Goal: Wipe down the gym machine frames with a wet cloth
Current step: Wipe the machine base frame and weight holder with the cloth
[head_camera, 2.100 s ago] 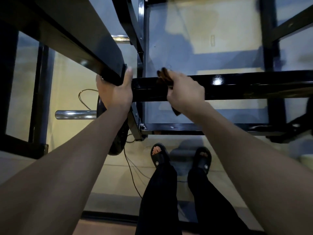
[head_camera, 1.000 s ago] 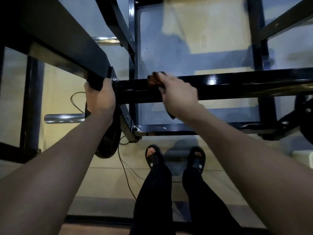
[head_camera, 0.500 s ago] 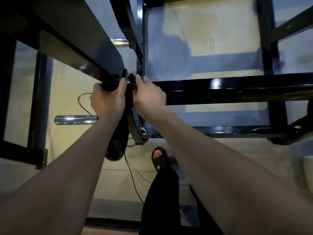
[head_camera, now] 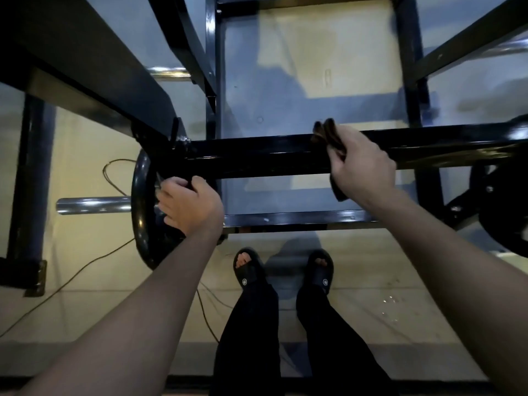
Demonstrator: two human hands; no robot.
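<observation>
- The dark brown folded cloth (head_camera: 328,135) lies draped over the glossy black horizontal steel frame bar (head_camera: 257,157); its upper folds stick up behind the bar and a dark tail of it hangs down below the bar, while the middle part is hidden under the hand.
- The right hand (head_camera: 361,162) holds the cloth against the bar, fingers curled over the top of it; the fingertips are out of sight behind cloth and bar.
- The left hand (head_camera: 190,205) is lower, at the left end of the bar, beside the round black weight plate (head_camera: 144,212). Its fingers are curled around something dark there, but whether that is the plate's edge or a frame part cannot be made out in the shadow.
- A chrome round sleeve (head_camera: 91,205) juts left from the plate; its inner end is hidden by the plate.
- The black machine frame's other beams are cut off at the top, left and right edges; a second dark disc (head_camera: 505,207) at the right is only partly in view.
- A thin wire (head_camera: 71,277) trails over the pale floor (head_camera: 85,238) and runs out of view.
- Two black open-toed sandals (head_camera: 248,271) each carry a small round light emblem; it is too small to read.
- No other writing can be made out.
</observation>
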